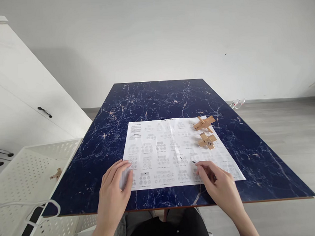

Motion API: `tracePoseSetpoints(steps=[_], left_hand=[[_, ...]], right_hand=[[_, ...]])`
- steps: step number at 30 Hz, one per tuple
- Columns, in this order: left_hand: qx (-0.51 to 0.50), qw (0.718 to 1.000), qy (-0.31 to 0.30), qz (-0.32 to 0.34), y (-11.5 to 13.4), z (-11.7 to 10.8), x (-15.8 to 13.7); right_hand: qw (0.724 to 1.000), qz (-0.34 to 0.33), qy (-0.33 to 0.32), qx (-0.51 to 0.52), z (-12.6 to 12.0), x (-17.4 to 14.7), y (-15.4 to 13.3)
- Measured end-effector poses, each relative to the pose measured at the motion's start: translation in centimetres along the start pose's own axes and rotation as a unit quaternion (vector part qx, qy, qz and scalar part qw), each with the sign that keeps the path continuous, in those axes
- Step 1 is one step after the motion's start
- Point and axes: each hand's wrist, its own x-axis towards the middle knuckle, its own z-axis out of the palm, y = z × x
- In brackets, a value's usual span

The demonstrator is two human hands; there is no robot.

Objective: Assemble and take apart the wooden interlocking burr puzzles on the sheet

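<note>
A large white printed sheet, covered with rows of small diagrams, lies on the dark blue marbled table. My left hand rests on its lower left edge, thumb and fingers apart. Over the lower right part of the paper, my right hand is closed in a pinch on what looks like a pen; only its dark tip shows. Beyond that hand, two wooden interlocking cross pieces sit on the sheet's right side. The farther wooden cross has sticks at angles, and the nearer wooden cross bears a dark handwritten mark.
To the left, a white perforated basket holds another small wooden piece. A white cable loops over the table's left corner. Behind stands a white cabinet with black handles. A clear item is beyond the right edge.
</note>
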Motion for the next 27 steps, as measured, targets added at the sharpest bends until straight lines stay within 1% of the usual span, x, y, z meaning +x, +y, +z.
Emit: tracePoseSetpoints(steps=[7,11,15,19,21,23,25,27], left_hand=[[-0.01,1.0,0.004,0.002,0.0,0.0,-0.1],[-0.014,1.0,0.003,0.005,-0.1,0.0,-0.1],[-0.015,1.0,0.009,0.012,0.0,0.1,0.0],[-0.009,1.0,0.016,0.016,0.1,0.1,-0.1],[-0.007,1.0,0.012,0.017,0.0,0.1,-0.2],[-0.007,1.0,0.008,0.015,-0.1,0.1,-0.3],[-0.008,1.0,0.008,0.014,-0.2,0.1,-0.4],[-0.009,1.0,0.013,0.015,-0.3,0.2,-0.4]], right_hand=[[1.0,0.002,-0.006,0.006,-0.3,-0.1,-0.4],[0.999,-0.024,-0.006,0.02,-1.1,0.1,-1.0],[0.995,-0.088,0.033,-0.016,-3.1,1.5,-1.4],[0.989,-0.099,0.092,-0.053,-5.4,4.4,-1.5],[0.988,-0.079,0.119,-0.061,-6.2,6.4,-1.2],[0.987,-0.034,0.136,-0.076,-6.8,8.6,-0.5],[0.987,0.014,0.111,-0.117,-7.1,10.8,0.3],[0.986,0.03,0.1,-0.133,-7.1,12.7,1.0]])
